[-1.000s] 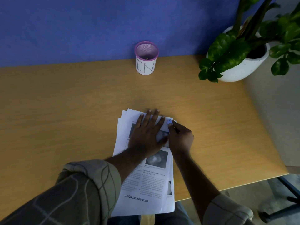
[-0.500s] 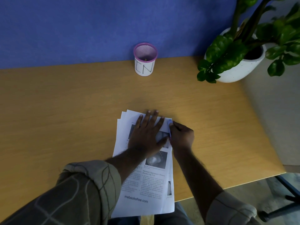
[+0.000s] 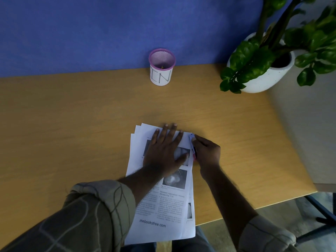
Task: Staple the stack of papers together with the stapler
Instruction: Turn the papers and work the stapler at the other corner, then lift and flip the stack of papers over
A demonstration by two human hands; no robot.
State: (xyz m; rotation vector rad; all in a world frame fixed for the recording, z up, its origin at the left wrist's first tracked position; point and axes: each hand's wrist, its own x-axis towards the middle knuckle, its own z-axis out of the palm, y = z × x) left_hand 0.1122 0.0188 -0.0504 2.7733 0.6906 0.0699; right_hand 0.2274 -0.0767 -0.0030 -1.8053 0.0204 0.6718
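Since half a second ago little has shifted: your left hand point(image 3: 166, 151) has stayed flat on the sheets, and the stapler point(image 3: 192, 147) shows a touch more of its length at the right edge than before.

Nearest you, the stack of papers point(image 3: 163, 206) overhangs the front edge of the worktop point(image 3: 72, 133), its lower end toward your lap. The sheets are fanned at the far left corner, so they are not yet square; judge whether that matters before you press. Your left hand lies with its fingers point(image 3: 164, 132) straight and spread, pressing the upper half of the top page. Keep that weight on so nothing slides.

Just beside it, your right hand point(image 3: 207, 153) has its fingers curled round the small stapler, which sits along the stack's right edge near the far right corner. Whether every sheet sits inside the stapler's mouth is hidden by your hand; it would be wise to check that before you squeeze. Press straight down, firmly and once.

Farther off stand a mesh pen cup point(image 3: 161, 70) against the blue partition point(image 3: 109, 30) and a potted plant point(image 3: 269, 66) at the right, both well apart from the work.
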